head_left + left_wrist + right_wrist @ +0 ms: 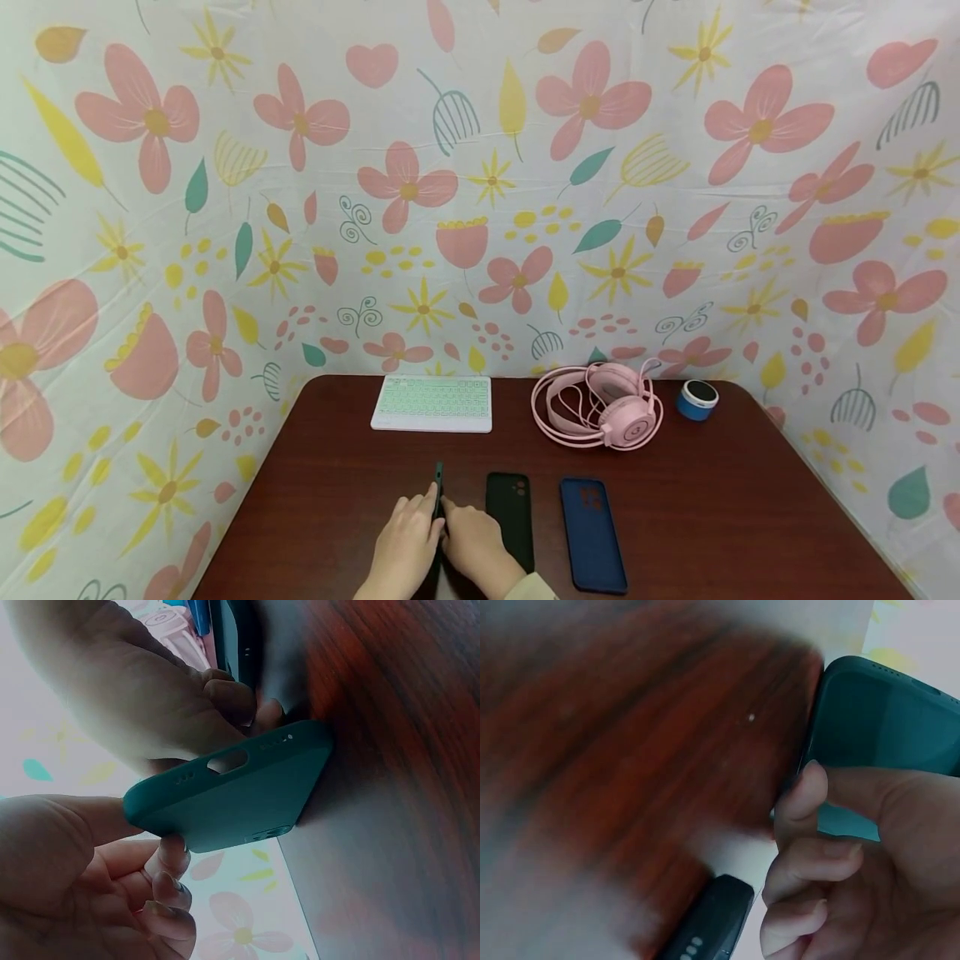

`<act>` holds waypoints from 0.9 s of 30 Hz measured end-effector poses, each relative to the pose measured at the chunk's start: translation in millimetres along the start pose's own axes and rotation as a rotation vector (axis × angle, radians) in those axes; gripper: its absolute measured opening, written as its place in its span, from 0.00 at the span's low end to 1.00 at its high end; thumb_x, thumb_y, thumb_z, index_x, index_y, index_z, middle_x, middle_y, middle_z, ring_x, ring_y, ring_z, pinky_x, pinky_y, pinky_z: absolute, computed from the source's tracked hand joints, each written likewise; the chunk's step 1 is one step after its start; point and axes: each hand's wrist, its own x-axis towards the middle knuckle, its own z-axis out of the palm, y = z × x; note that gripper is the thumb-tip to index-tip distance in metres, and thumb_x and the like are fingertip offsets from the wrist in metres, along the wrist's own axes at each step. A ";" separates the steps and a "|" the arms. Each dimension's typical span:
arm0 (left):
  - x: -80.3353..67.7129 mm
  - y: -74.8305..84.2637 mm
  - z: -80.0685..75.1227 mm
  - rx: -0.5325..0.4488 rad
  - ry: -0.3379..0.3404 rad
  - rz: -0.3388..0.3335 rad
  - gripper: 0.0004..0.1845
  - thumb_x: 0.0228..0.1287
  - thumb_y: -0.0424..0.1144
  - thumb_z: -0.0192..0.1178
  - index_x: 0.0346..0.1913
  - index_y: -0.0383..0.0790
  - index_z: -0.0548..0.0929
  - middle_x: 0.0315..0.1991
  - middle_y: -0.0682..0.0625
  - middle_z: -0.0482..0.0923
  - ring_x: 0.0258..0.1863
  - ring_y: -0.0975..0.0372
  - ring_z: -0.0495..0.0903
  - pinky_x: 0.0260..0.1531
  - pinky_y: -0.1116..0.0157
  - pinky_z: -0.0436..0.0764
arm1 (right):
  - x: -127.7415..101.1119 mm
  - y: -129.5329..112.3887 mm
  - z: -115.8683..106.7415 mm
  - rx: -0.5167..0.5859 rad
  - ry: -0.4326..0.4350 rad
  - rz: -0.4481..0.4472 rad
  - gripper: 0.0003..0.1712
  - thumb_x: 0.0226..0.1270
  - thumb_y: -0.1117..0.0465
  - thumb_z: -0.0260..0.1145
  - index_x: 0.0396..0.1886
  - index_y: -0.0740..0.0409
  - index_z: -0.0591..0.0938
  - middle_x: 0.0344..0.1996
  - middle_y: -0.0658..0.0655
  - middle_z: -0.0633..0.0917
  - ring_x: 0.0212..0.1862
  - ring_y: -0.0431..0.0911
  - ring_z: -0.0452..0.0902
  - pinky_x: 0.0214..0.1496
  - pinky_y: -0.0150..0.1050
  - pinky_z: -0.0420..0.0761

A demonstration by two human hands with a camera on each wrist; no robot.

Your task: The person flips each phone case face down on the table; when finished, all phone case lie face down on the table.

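Note:
A dark green phone case [232,806] stands on its long edge on the table, its port cutout turned to the left wrist view and its camera cutout low on the back. My left hand [405,537] grips its upper edge, thumb on one side and a fingertip against the back. On the case's inner side, my right hand [476,542] pinches the rim near the tabletop, the other fingers curled; the right wrist view shows the hollow inside of the case [900,724]. In the head view the case appears as a thin upright strip between both hands.
Right of my hands lie a black phone case [510,508] and a blue phone case [592,533]. Behind them are a white keyboard [432,404], pink headphones [600,408] and a small blue speaker [697,401]. A floral curtain [480,192] surrounds the brown table [712,508].

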 end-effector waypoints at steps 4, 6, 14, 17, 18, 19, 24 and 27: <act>-0.1 0.4 1.3 -0.003 -0.017 -0.010 0.26 0.61 0.38 0.66 0.60 0.30 0.77 0.42 0.48 0.81 0.39 0.57 0.74 0.31 0.61 0.78 | -2.6 2.1 -1.8 0.041 0.012 -0.023 0.27 0.60 0.60 0.68 0.61 0.56 0.79 0.31 0.55 0.86 0.20 0.45 0.75 0.17 0.42 0.72; 0.7 0.4 1.7 -0.017 -0.042 -0.018 0.26 0.62 0.38 0.66 0.61 0.31 0.76 0.42 0.47 0.81 0.38 0.57 0.74 0.30 0.61 0.78 | -3.0 3.8 -3.4 0.076 0.017 -0.032 0.26 0.60 0.61 0.68 0.60 0.57 0.79 0.30 0.56 0.85 0.20 0.46 0.76 0.18 0.42 0.73; 4.2 0.3 1.9 -0.062 -0.098 -0.063 0.27 0.63 0.40 0.65 0.62 0.33 0.74 0.40 0.48 0.81 0.33 0.60 0.71 0.24 0.64 0.74 | -2.5 13.1 -18.0 0.240 0.117 -0.031 0.18 0.72 0.52 0.58 0.55 0.55 0.81 0.31 0.54 0.85 0.21 0.45 0.77 0.19 0.44 0.73; 3.9 0.5 2.4 -0.067 -0.109 -0.071 0.27 0.63 0.40 0.65 0.63 0.34 0.74 0.39 0.49 0.81 0.32 0.61 0.70 0.24 0.64 0.74 | -4.2 13.6 -23.7 0.311 0.137 -0.024 0.21 0.77 0.48 0.50 0.54 0.56 0.81 0.22 0.50 0.82 0.23 0.46 0.77 0.23 0.46 0.75; 3.9 0.5 2.7 -0.071 -0.113 -0.073 0.27 0.63 0.40 0.65 0.63 0.35 0.74 0.40 0.49 0.81 0.32 0.61 0.70 0.24 0.64 0.74 | -4.7 13.6 -24.8 0.320 0.138 -0.021 0.24 0.78 0.46 0.46 0.53 0.56 0.81 0.20 0.48 0.80 0.24 0.46 0.78 0.25 0.47 0.75; 3.8 0.6 2.9 -0.074 -0.116 -0.073 0.27 0.63 0.40 0.65 0.63 0.35 0.73 0.40 0.49 0.81 0.32 0.61 0.70 0.24 0.64 0.73 | -5.0 13.5 -25.4 0.329 0.140 -0.019 0.27 0.78 0.44 0.44 0.53 0.56 0.81 0.19 0.47 0.78 0.26 0.46 0.79 0.27 0.48 0.76; 2.4 1.4 5.2 -0.076 -0.101 -0.051 0.27 0.63 0.39 0.64 0.63 0.35 0.73 0.43 0.47 0.81 0.32 0.61 0.69 0.25 0.63 0.73 | -6.7 11.7 -25.9 0.349 0.137 -0.014 0.34 0.77 0.37 0.37 0.53 0.54 0.81 0.23 0.47 0.80 0.31 0.49 0.82 0.30 0.49 0.77; 1.5 1.9 6.7 -0.071 -0.091 -0.041 0.26 0.63 0.37 0.64 0.63 0.35 0.73 0.45 0.46 0.81 0.33 0.61 0.70 0.26 0.63 0.74 | -7.6 10.4 -26.0 0.350 0.135 -0.019 0.32 0.76 0.38 0.40 0.54 0.55 0.81 0.28 0.51 0.84 0.31 0.49 0.82 0.28 0.48 0.77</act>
